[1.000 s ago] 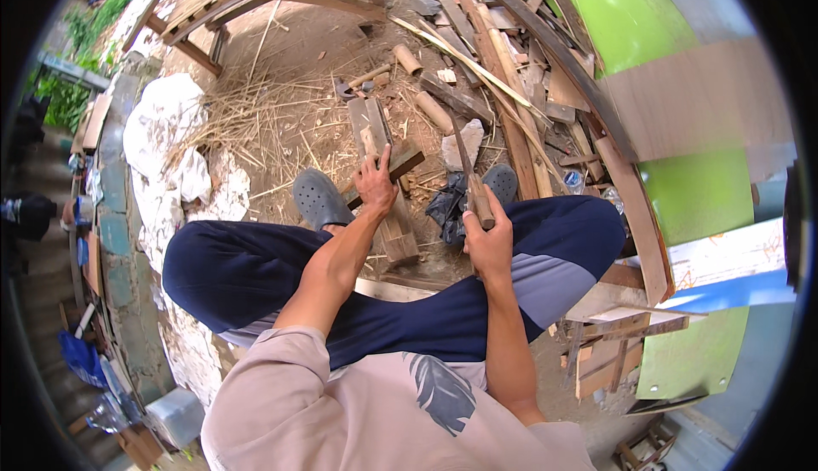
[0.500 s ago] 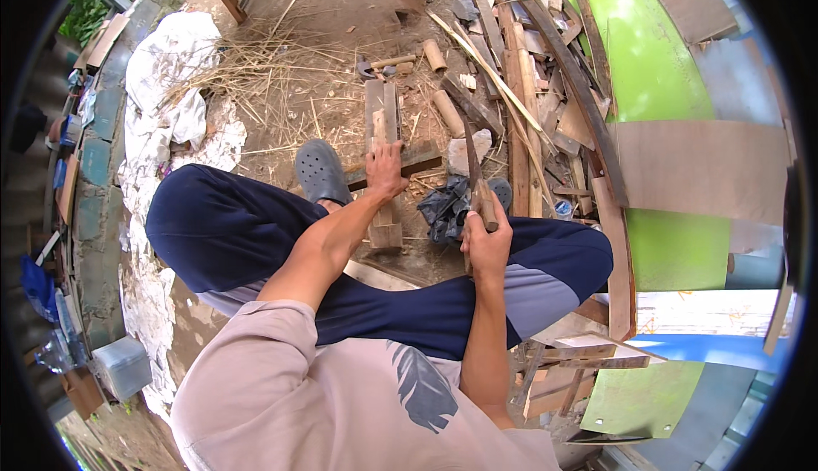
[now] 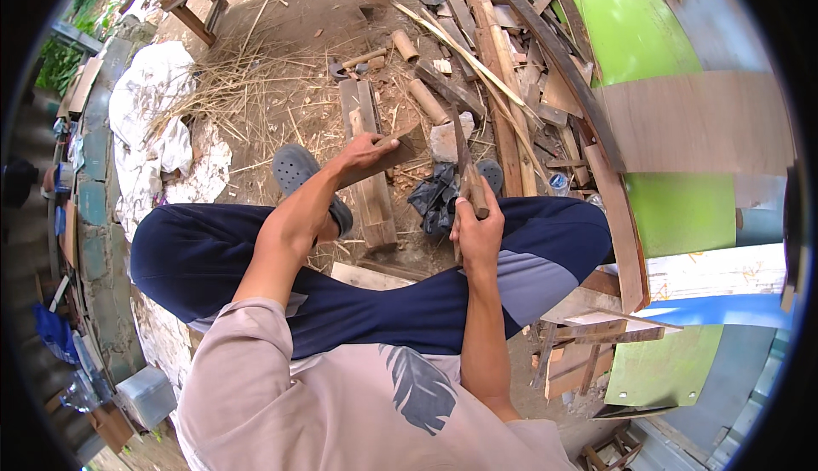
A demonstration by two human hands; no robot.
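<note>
My left hand (image 3: 365, 152) is closed around a short dark piece of wood (image 3: 394, 154), tilted above a longer plank (image 3: 371, 202) that lies on the ground between my feet. In front of my right knee, my right hand (image 3: 477, 231) is wrapped round the wooden grip of a tool (image 3: 473, 188). Its narrow dark blade (image 3: 461, 137) points away from me; seen nearly edge-on, its exact kind is unclear. A crumpled black plastic bag (image 3: 434, 200) lies between the plank and the tool, partly over my right shoe (image 3: 490, 173).
A pale stone block (image 3: 449, 137) sits beyond the bag. Bamboo pieces (image 3: 426, 101) and a hammer-like tool (image 3: 349, 65) lie farther off. Long boards and scrap wood (image 3: 498, 87) are piled at right, with green panels (image 3: 635, 28) beyond. White cloth (image 3: 153, 104) and straw lie left.
My left hand has raised the dark wood piece off the plank and tilted it. The right hand keeps its hold on the tool. The view has shifted slightly.
</note>
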